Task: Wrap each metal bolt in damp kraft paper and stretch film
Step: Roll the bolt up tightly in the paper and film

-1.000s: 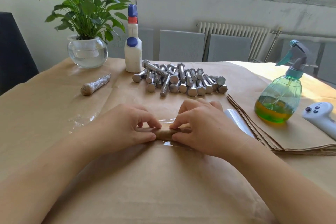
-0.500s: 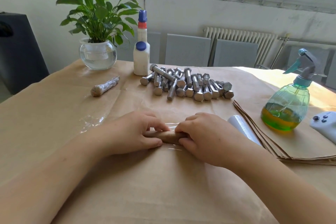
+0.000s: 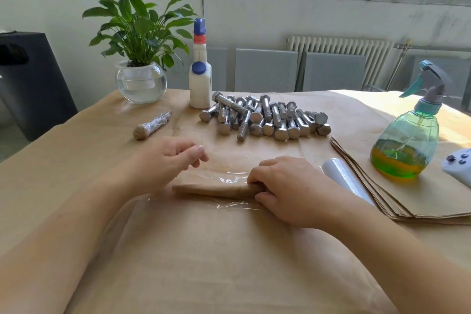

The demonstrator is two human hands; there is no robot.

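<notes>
The paper-wrapped bolt (image 3: 216, 190) lies crosswise on a sheet of clear stretch film (image 3: 233, 178) spread over the kraft-covered table (image 3: 76, 150), close in front of the person. The right hand (image 3: 285, 188) grips the right end of that roll, fingers curled over it and thumb tucked below. The left hand (image 3: 165, 160) is off the roll, raised just above its left end with fingers loosely bent and holding nothing. Beyond the hands sits a pile of bare hex bolts (image 3: 265, 117), and to its left a finished bolt wrapped in film (image 3: 152, 125) lies apart. Just to the right of the right hand is the stretch film roll (image 3: 344, 178), resting on the edge of a stack of kraft paper sheets (image 3: 407, 201). A green spray bottle (image 3: 407, 145) stands on that stack, and a white controller (image 3: 458, 163) lies at the right edge. At the far side stand a white glue bottle (image 3: 200, 76) and a plant in a glass bowl (image 3: 140, 79).
</notes>
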